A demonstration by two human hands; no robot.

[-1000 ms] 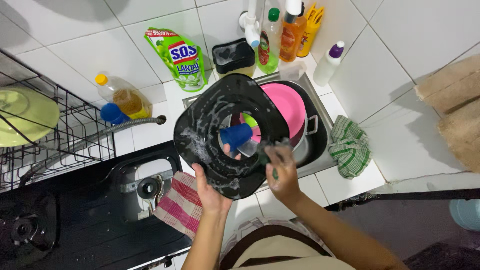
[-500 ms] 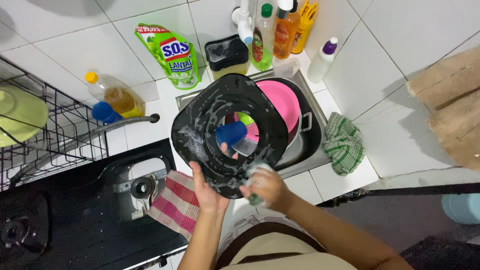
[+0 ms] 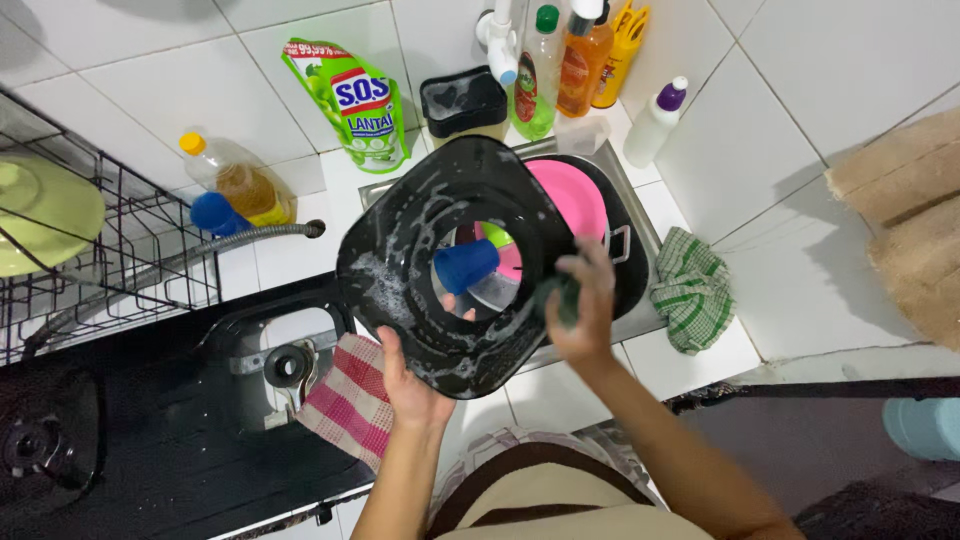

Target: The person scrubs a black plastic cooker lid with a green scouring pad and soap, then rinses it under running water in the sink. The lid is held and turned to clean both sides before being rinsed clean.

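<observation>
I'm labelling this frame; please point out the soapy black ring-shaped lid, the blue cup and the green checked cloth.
Soapy black ring-shaped lid [image 3: 395, 275], head view, sudsy left rim.
Blue cup [image 3: 466, 266], head view, its side.
Green checked cloth [image 3: 692, 290], head view, its middle.

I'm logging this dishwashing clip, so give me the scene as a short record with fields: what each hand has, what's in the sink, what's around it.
left hand: left hand grips the lower edge of the black ring-shaped lid, holding it tilted over the sink
right hand: right hand presses a dark sponge on the lid's right side
lid state: covered in soap suds
sink: pink plate, blue cup seen through the lid's hole
behind sink: green refill pouch, bottles
right of sink: green checked cloth
left: red checked cloth, black stove
</observation>
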